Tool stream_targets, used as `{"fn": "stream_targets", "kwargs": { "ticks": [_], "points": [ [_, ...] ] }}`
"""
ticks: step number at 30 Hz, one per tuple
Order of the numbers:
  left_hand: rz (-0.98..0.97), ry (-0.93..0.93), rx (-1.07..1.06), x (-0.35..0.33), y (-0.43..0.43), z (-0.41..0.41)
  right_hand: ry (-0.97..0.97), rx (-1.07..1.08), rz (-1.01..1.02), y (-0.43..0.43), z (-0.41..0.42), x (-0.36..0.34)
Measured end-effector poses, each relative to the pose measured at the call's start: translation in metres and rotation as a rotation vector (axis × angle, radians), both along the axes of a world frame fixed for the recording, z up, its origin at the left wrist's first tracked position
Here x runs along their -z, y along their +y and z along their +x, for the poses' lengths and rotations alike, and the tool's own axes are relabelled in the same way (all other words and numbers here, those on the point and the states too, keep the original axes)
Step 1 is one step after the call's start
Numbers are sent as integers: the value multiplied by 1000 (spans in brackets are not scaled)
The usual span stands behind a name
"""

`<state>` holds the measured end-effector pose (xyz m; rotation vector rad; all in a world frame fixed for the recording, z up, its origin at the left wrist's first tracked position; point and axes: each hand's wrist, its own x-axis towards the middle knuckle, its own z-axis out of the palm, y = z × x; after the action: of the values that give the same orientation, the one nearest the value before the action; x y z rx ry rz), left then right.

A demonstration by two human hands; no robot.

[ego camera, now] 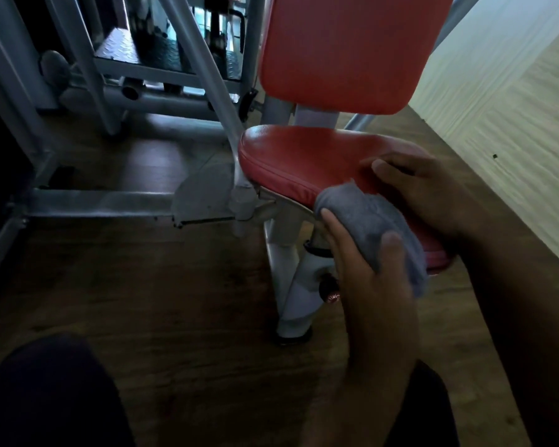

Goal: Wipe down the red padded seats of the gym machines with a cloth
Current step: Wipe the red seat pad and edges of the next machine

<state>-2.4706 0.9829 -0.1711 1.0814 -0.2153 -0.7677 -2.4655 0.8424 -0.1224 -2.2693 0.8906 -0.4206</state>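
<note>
The wooden floor (175,301) carried a grey metal machine frame (104,201). A red backrest (346,50) stood upright above the red seat (304,156). The right hand (430,191) rested on top of the seat with its fingers loosely bent and held nothing. The left hand (368,285) gripped a grey cloth (362,217), thumb on top, and pressed it against the near edge of the seat. Below the seat, a small dark knob (329,290) stuck out from the post.
</note>
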Motion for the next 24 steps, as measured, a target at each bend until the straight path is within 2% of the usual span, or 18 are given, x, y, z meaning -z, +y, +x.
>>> {"fn": "stream_targets", "kwargs": {
  "ticks": [2,7,10,12,14,19,21,24],
  "points": [
    [9,65,17,-4,-2,9,19,-22,-13,1,1,0],
    [32,83,83,-6,3,4,43,-47,-67,5,4,-1],
    [-9,132,-18,-4,-6,15,100,-61,-143,7,5,-1],
    [2,81,4,-2,0,2,120,-35,-171,7,6,-1],
    [-26,108,56,0,4,-4,143,-29,-208,7,7,-2],
    [-65,23,-38,8,-8,11,195,-52,-298,5,8,-3],
    [-5,-25,27,6,5,-6,206,-43,-296,6,9,-3],
    [-40,-49,10,10,3,-8,204,-46,-282,7,9,-2]
  ]
}}
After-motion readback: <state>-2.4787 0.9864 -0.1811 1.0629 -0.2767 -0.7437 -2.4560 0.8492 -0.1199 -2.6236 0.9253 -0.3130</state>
